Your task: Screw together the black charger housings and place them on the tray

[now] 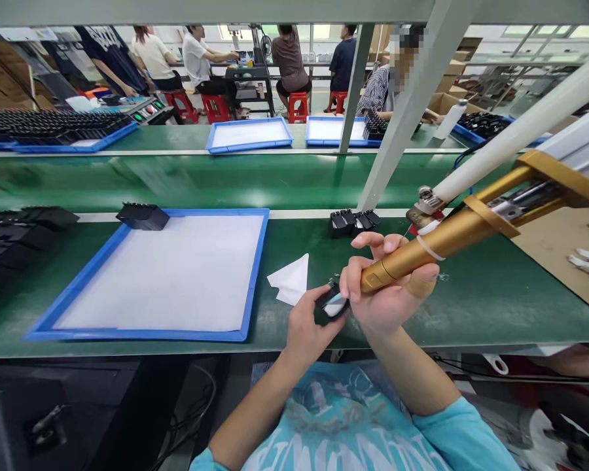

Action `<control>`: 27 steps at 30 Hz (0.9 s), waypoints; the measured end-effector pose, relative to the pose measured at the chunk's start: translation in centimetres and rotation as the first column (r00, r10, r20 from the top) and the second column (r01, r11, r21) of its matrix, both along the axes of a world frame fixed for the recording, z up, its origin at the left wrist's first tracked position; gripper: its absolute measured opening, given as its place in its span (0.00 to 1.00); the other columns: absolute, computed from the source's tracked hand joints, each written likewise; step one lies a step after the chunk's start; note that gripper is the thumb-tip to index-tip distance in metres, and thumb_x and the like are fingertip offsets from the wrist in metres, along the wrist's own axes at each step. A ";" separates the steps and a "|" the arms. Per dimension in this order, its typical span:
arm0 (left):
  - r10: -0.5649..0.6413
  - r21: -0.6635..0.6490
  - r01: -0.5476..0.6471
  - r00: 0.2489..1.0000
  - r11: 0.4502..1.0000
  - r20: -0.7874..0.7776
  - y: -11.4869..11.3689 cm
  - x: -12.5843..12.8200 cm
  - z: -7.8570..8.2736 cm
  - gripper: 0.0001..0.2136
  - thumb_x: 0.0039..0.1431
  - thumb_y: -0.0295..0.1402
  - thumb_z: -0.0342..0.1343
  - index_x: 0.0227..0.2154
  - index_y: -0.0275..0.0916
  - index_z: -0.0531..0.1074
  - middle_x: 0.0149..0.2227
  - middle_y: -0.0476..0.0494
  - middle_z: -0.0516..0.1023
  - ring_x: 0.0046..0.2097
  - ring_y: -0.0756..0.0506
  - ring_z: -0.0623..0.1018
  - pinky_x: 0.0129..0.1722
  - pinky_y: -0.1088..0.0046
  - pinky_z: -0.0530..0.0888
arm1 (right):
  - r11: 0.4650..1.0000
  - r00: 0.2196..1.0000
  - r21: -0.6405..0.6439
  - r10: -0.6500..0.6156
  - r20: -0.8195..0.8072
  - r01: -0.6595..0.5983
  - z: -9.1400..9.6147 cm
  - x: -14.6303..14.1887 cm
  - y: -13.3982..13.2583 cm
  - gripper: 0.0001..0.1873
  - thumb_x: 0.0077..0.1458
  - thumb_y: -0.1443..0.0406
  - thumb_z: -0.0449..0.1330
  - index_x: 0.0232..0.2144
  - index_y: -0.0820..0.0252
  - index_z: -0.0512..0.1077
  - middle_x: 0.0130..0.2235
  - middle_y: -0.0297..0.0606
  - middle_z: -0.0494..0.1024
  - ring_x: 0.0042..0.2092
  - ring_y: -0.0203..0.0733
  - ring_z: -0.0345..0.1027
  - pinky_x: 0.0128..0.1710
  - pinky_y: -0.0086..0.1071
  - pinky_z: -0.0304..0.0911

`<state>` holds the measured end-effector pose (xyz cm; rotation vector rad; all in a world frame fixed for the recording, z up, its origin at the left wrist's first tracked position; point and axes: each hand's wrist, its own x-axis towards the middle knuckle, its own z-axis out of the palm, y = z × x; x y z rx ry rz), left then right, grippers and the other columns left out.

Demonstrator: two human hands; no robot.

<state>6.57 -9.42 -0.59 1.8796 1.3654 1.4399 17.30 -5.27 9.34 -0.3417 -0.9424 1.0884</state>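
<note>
My left hand (308,327) is closed around a small black part (330,307) with a white patch, held just above the front edge of the green bench (471,307). My right hand (390,288) grips the barrel of a gold dispensing tool (436,245), its tip touching the black part. The tool's body runs up to the right, where a white tube (520,131) joins it. A folded white paper (291,281) lies just left of my hands.
A blue-rimmed tray with a white sheet (142,333) sits to the left, one black part (142,216) at its far corner. More black parts (354,221) lie behind my hands, others at far left (10,242). A cardboard sheet (559,255) is right. Several people sit beyond the conveyor.
</note>
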 end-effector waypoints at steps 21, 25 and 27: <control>-0.211 -0.325 0.142 0.959 0.935 -0.189 2.2 -6.3 -1.7 0.22 0.60 0.41 0.56 0.56 0.43 0.67 0.57 0.40 0.70 0.58 0.39 0.69 0.58 0.58 0.66 | 0.994 0.993 -0.014 -0.112 0.041 0.113 -1.9 3.5 4.8 0.30 0.50 0.40 0.53 0.49 0.46 0.67 0.42 0.35 0.73 0.15 0.28 0.58 0.11 0.29 0.58; -0.214 -0.408 0.172 0.975 0.897 -0.059 3.1 -5.7 -0.4 0.18 0.69 0.39 0.40 0.55 0.44 0.68 0.53 0.44 0.75 0.57 0.44 0.71 0.58 0.61 0.67 | 0.988 0.986 -0.004 -0.155 0.059 0.156 -2.5 4.8 5.5 0.29 0.51 0.41 0.53 0.50 0.47 0.67 0.42 0.36 0.73 0.15 0.27 0.58 0.12 0.30 0.59; -0.244 -0.425 0.193 0.967 0.885 -0.070 3.3 -5.2 0.0 0.16 0.69 0.39 0.43 0.54 0.45 0.70 0.50 0.46 0.78 0.54 0.45 0.74 0.55 0.64 0.70 | 0.986 0.984 0.000 -0.164 0.073 0.164 -2.8 5.3 5.6 0.28 0.51 0.42 0.53 0.49 0.47 0.66 0.42 0.36 0.73 0.16 0.27 0.59 0.13 0.30 0.60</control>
